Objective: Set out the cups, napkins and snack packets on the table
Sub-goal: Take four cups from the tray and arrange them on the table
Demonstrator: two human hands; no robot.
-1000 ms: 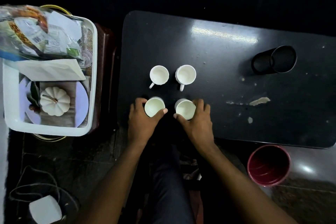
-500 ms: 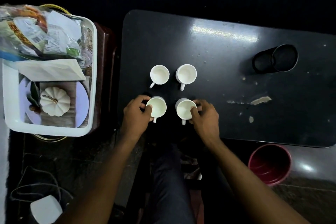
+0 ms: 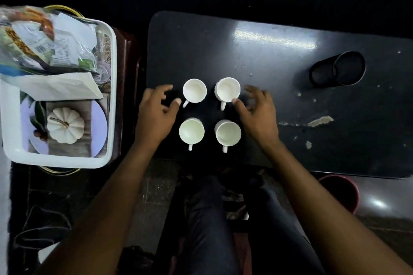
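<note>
Four white cups stand in a square on the black table, handles toward me: far left cup, far right cup, near left cup, near right cup. My left hand hovers just left of the far left cup, fingers loosely spread, holding nothing. My right hand is beside the far right cup, its thumb tip at the cup's rim, fingers spread. Snack packets and a white napkin lie in the white tray at the left.
The tray also holds a small white pumpkin on a plate. A black cylindrical holder lies on its side at the table's right. A red bucket stands on the floor by the table's near right edge. My legs are below the table.
Both hands have let go of the two near cups and moved forward to either side of the two far cups. The near cups now stand with handles pointing toward me.
</note>
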